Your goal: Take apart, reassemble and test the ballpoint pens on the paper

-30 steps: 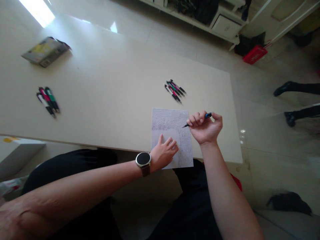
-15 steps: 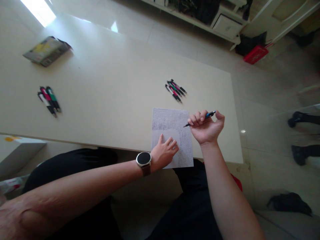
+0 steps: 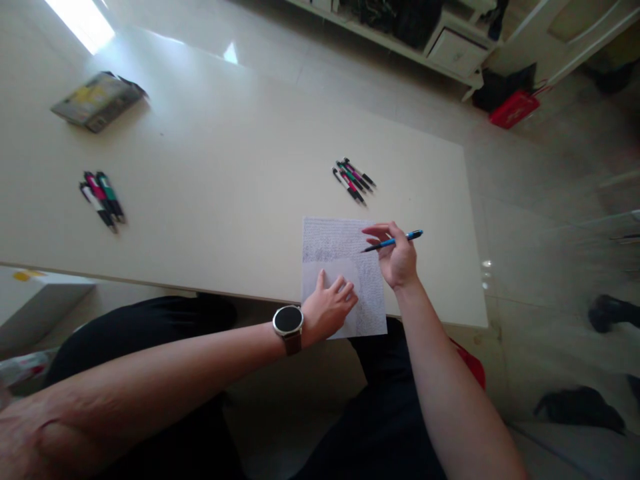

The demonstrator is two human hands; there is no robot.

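A white sheet of paper point(image 3: 327, 233), covered in dense small marks, lies at the table's near edge and sticks out slightly past it. My left hand point(image 3: 330, 303) rests on it with fingers spread, over a paler, rounded area point(image 3: 343, 268); whether that is bare paper or a smaller sheet, I cannot tell. Above the sheet's right edge, my right hand point(image 3: 397, 257) holds a blue and black pen point(image 3: 387, 245) between thumb and fingers. Its tip points left over the marked paper; contact is unclear. Past the sheet lies a group of several pens point(image 3: 354, 181).
Three more pens point(image 3: 101, 200) lie at the left of the cream table point(image 3: 225, 180), with a grey and yellow box point(image 3: 100, 101) behind them. A watch point(image 3: 289, 321) is on my left wrist. A red bag point(image 3: 515, 108) stands on the floor beyond; a person's foot point(image 3: 605, 313) is at right.
My right hand has turned over and shifted slightly left, and the pen now lies along the fingers, its tip a little further left. My left hand stays put. The person's feet at right have moved.
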